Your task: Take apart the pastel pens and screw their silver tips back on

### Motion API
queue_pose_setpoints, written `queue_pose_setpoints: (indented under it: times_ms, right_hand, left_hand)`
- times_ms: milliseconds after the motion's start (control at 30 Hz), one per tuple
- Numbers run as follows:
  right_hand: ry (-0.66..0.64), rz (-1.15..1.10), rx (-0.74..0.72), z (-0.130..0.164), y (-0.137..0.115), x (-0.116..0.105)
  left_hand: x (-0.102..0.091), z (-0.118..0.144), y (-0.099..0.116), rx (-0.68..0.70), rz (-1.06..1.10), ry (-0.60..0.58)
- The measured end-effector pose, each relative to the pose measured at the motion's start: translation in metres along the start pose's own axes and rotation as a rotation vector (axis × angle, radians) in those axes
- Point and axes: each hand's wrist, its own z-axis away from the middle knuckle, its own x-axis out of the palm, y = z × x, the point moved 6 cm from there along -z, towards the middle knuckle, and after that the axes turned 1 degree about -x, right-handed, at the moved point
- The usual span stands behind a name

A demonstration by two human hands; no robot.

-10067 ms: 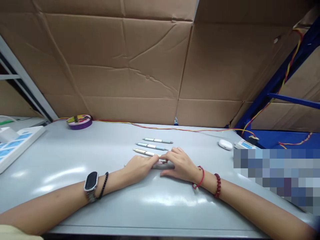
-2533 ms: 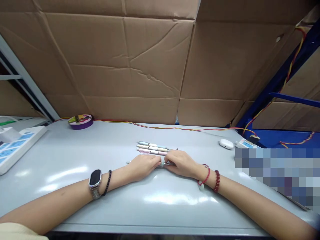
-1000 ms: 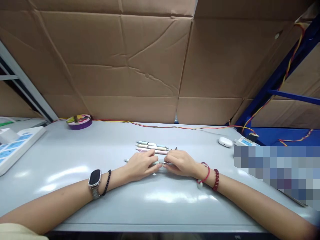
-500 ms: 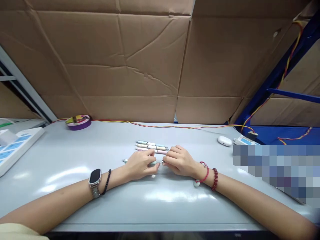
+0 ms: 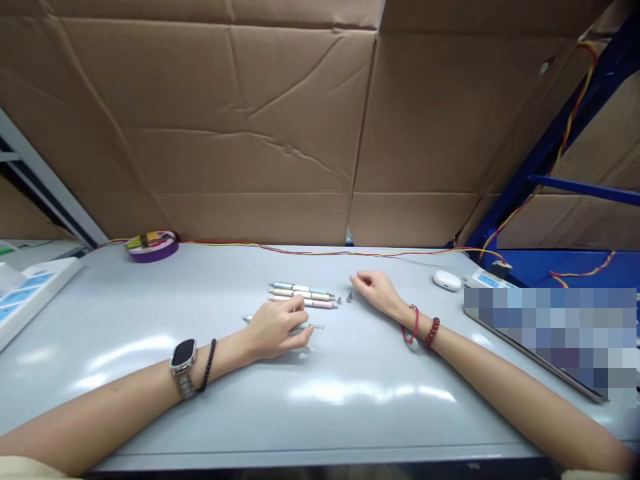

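My left hand is closed around a pale green pen, whose thin bare tip points right past my fingertips. To the right, my right hand hovers close to the table with its fingers curled in; nothing shows in them. Just left of its fingers, two small metal cone-shaped pen tips rest on the table. Beyond my left hand, a light blue pen, a cream pen and a pink pen lie side by side; the hand partly covers the pink one.
A purple roll-shaped container sits at the back left, near a red and yellow cable along the rear edge. A white earphone case lies at the right, before a blurred flat device. A power strip is far left.
My right hand has moved away from the pen tip, right and slightly back, uncovering the metal tips on the table. The left hand still grips the green pen, whose thin end now shows.
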Motion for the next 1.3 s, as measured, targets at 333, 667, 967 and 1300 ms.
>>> queue_pose_setpoints:
  times_ms: [333, 667, 967, 1300]
  right_hand:
    - [-0.2, 0.004, 0.073, 0.001, 0.0, 0.014]
    - [-0.2, 0.055, 0.109, 0.001, 0.008, 0.015]
    - [-0.189, 0.151, 0.136, 0.001, 0.01, 0.014]
    - [-0.199, 0.202, 0.156, 0.001, 0.01, 0.014]
  left_hand:
    - [0.001, 0.0, 0.0, 0.049, 0.003, 0.028]
    - [-0.001, 0.001, 0.003, 0.048, 0.0, 0.051]
    - [0.001, 0.0, 0.002, 0.033, 0.004, 0.016]
    - [0.003, 0.0, 0.001, 0.022, 0.001, -0.015]
